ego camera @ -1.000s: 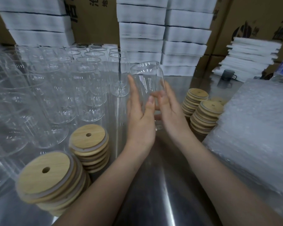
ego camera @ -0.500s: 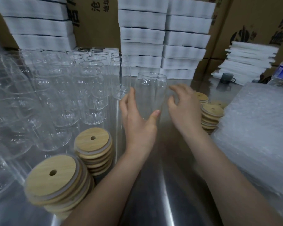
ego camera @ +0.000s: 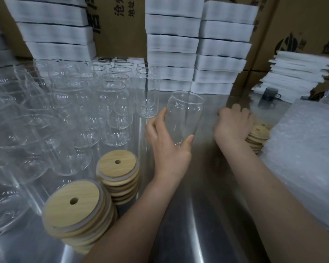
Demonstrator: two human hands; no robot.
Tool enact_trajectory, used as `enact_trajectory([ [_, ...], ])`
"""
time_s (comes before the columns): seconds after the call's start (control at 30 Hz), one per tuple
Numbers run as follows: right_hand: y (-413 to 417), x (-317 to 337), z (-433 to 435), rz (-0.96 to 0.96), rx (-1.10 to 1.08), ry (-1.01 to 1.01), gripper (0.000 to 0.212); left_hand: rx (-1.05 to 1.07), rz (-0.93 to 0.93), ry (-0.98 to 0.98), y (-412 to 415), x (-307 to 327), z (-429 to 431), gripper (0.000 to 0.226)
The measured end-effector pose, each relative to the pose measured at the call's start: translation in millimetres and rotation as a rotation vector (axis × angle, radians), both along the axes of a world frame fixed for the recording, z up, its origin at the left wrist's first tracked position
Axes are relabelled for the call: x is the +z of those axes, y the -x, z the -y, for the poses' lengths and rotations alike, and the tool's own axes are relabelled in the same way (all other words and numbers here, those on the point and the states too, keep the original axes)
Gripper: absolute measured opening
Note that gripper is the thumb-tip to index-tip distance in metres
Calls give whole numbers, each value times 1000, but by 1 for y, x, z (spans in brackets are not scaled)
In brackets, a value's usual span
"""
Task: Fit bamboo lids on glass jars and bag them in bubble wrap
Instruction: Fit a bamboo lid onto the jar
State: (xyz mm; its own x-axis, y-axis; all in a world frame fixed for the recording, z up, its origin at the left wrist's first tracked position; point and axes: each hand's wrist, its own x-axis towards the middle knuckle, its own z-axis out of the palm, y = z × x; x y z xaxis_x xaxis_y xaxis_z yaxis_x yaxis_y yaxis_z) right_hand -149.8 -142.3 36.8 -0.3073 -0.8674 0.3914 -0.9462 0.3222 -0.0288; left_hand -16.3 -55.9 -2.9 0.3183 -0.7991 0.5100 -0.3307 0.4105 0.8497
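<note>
At the desk [ego camera: 207,205] middle, the left hand [ego camera: 167,149] clamps its fingers round a tilted glass jar [ego camera: 182,118] (its open mouth uppermost); the right hand [ego camera: 234,124] curls over a bamboo lid stack [ego camera: 257,137] by the bubble wrap [ego camera: 308,149] at the right edge, grip hidden

Dim, cool light is falling from above, laying a pale glare streak on the grey steel tabletop [ego camera: 201,234] between the forearms. Small glints are sparkling on the clear glass jars [ego camera: 84,114] left of the left hand [ego camera: 167,149]. The right hand [ego camera: 234,124] is blurring slightly; white foam stacks [ego camera: 222,48] beyond it are bowing outward
</note>
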Motion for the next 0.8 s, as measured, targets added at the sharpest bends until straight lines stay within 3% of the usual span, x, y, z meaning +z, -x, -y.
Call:
enact_trajectory([
  [0.23,6,0,-13,143,227,352,46,-42,-127,-34,-10,-1,8,83],
  [0.37,-11,1,-29,378,443,554,47,-83,-173,-55,-16,-2,12,82],
  [0.53,-24,-3,-44,669,494,646,38,-193,-220,-99,-25,1,14,83],
  [0.63,-27,-8,-51,1000,496,577,38,-218,-272,-123,-30,4,17,78],
  [0.8,-28,-6,-52,1809,338,311,41,-183,-350,-180,-35,5,27,66],
])
